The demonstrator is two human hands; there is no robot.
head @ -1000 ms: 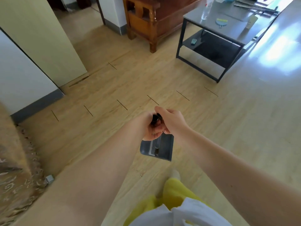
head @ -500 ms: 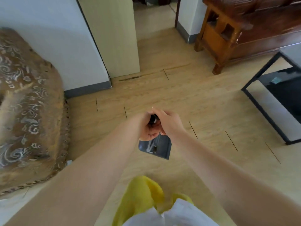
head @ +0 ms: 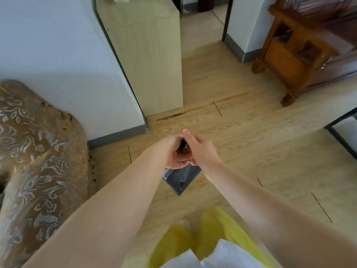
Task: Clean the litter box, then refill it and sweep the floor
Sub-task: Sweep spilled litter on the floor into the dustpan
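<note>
A dark grey dustpan (head: 180,179) with a comb edge hangs below my hands over the wooden floor (head: 241,151), its thin pole running up into my grip. My left hand (head: 173,153) is closed around the black top of the handle (head: 183,145). My right hand (head: 201,151) wraps the same handle from the right, index finger stretched forward. The pan's upper part is hidden behind my hands. No litter box is in view.
A brown patterned sofa (head: 36,161) fills the left side. A pale wooden cabinet (head: 148,55) stands against the white wall ahead. A wooden bench (head: 301,53) is at the upper right, a black table frame (head: 342,132) at the right edge. My yellow trousers (head: 212,235) show below.
The view has swung left: the sofa and cabinet now fill more of the frame and the black table has slid off to the right. Both hands keep the same hold on the dustpan handle.
</note>
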